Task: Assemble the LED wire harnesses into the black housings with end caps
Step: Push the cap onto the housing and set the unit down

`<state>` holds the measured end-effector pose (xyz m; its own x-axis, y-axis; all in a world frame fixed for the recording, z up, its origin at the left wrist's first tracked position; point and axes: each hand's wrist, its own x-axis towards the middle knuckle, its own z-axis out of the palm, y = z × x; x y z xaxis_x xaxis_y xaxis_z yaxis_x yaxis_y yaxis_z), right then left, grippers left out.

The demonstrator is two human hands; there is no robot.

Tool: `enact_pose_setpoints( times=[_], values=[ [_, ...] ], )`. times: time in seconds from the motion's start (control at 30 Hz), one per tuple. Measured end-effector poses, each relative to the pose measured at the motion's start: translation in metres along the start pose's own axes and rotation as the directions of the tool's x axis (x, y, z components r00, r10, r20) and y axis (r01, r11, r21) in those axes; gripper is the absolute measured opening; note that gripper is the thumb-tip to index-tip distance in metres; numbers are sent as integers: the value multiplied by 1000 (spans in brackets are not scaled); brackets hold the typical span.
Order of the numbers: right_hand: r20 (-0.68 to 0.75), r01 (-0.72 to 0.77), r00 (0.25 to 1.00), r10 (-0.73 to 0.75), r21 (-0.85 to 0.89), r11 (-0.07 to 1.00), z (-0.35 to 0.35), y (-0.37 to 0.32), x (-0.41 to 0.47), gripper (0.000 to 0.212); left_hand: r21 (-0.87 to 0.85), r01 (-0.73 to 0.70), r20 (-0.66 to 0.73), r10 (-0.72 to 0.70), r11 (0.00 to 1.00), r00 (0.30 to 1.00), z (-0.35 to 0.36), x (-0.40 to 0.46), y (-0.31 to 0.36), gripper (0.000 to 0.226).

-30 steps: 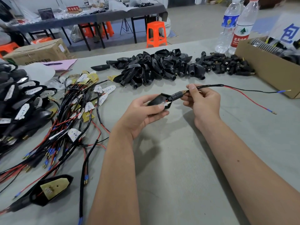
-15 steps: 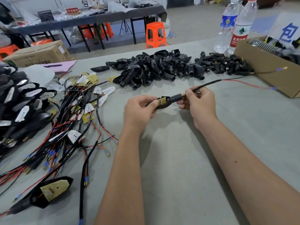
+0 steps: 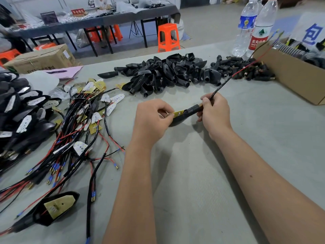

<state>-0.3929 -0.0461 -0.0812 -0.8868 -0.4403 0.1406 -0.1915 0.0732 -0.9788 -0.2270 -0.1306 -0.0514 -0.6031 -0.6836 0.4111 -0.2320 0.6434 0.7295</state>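
My left hand (image 3: 154, 118) pinches the yellow LED board (image 3: 177, 113) where it sticks out of a black housing (image 3: 182, 117) held above the table's middle. My right hand (image 3: 215, 111) grips the black sheathed wire (image 3: 221, 86) just behind the black end cap (image 3: 194, 108) with its brass tip. The wire rises to the right, and its red and black leads (image 3: 260, 56) hang over the cardboard box. Loose housings (image 3: 167, 73) lie heaped at the back, end caps (image 3: 246, 69) to their right. Loose harnesses (image 3: 79, 131) are spread at left.
A cardboard box (image 3: 288, 76) of parts stands at the right, two water bottles (image 3: 253, 27) behind it. Finished assemblies (image 3: 19, 113) are stacked at the far left. One assembled housing (image 3: 56, 207) lies at the near left. Bare grey table (image 3: 193, 182) lies between my forearms.
My left hand shifted from cupping the housing to pinching the LED board. The wire's free end swung up and back from the table to above the cardboard box.
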Motion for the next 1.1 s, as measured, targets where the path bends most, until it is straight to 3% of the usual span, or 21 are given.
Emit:
enact_pose_setpoints(
  times=[0.17, 0.33, 0.4, 0.47, 0.6, 0.73, 0.87, 1.0, 1.1],
  values=[
    [2, 4, 1000, -4, 19, 1000, -2, -2, -3, 25, -73, 0, -37, -2, 997, 999, 2, 0, -3, 33],
    [-68, -62, 994, 81, 247, 967, -8, -5, -2, 9, -131, 247, 174, -223, 960, 959, 2, -4, -5, 37],
    [-59, -87, 991, 118, 375, 923, -10, -7, -3, 6, -200, 331, 195, -294, 922, 936, 1, -3, -4, 27],
    [-34, -118, 988, 150, 462, 879, -11, -9, -3, 7, -291, 385, 128, -363, 876, 923, 2, 0, -3, 17],
    [-11, -166, 977, 211, 581, 797, -12, -13, -4, 6, -598, 403, 65, -459, 693, 886, 4, -1, 0, 12],
    [16, -152, 984, 175, 580, 801, -11, -14, -7, 9, -715, 414, 96, -507, 563, 857, 3, -2, 0, 27],
    [0, -132, 988, 157, 547, 827, -11, -13, -8, 11, -696, 483, 187, -516, 531, 836, 0, -2, 1, 18],
    [-12, -118, 989, 147, 527, 841, -10, -13, -8, 11, -733, 524, 275, -516, 434, 811, -2, 0, 3, 10],
    [28, -151, 987, 161, 529, 835, -11, -15, -9, 10, -743, 522, 275, -520, 418, 809, -1, 0, 2, 7]
  ],
)
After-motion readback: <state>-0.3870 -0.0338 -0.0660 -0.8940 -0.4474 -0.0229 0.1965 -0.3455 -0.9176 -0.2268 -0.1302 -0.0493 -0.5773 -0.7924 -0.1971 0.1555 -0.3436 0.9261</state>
